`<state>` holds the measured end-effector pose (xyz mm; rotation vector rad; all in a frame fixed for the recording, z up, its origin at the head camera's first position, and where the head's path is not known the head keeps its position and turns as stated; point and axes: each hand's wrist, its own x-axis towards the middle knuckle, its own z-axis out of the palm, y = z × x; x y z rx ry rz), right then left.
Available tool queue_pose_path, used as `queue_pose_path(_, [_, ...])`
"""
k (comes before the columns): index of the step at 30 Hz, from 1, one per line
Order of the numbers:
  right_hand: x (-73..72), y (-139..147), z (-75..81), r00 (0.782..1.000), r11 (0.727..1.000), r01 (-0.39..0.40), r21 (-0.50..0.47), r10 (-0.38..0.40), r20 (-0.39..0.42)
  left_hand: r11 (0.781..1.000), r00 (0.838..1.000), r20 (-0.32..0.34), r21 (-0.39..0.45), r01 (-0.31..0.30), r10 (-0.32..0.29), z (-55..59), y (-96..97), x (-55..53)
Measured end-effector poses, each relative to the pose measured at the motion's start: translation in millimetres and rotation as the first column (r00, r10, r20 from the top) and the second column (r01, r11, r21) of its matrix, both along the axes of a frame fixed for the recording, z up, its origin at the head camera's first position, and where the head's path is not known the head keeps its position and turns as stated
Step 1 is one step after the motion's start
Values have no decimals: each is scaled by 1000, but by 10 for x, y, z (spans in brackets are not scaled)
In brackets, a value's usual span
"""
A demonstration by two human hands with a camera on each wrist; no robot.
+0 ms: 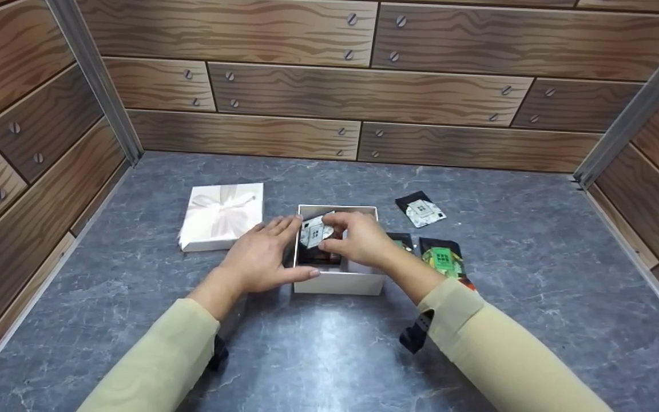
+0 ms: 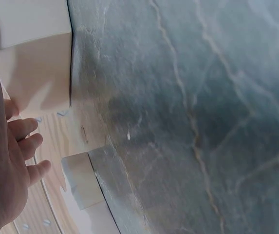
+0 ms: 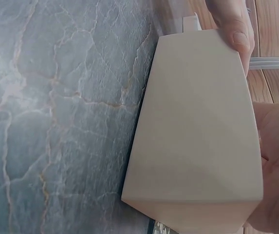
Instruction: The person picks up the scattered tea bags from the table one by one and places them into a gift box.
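Silver-and-black packet (image 1: 313,234), head view: pinched by your right hand (image 1: 361,237), inside the white box (image 1: 338,284); bow-topped lid (image 1: 203,220) nearer the tabletop's (image 1: 306,349) far-left corner. Left wrist view: your left hand (image 2: 5,161), fingers loosely extended. Right wrist view: box's near wall (image 3: 197,122); packet hidden.

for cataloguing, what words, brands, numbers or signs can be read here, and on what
No words or numbers legible.
White-labelled packet in white box: grid-like emblem, print too small.
Second white-labelled packet on table: same.
Green-labelled packet: grid-like emblem, print too small.
Partly hidden packet: print too small.
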<state>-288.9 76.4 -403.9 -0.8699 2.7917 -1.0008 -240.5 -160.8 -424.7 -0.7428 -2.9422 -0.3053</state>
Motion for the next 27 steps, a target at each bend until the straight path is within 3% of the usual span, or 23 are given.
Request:
queue_pose_path(10, [1,-8,25,1000,997,-9,74,10,-12,1000,1000,11,-2,-5,5,-3,3,-7])
queue_pose_path(27, [42,185,192,999,999,23,38,-24,33,1000,999,30,5,-18,18,-11,2,-15])
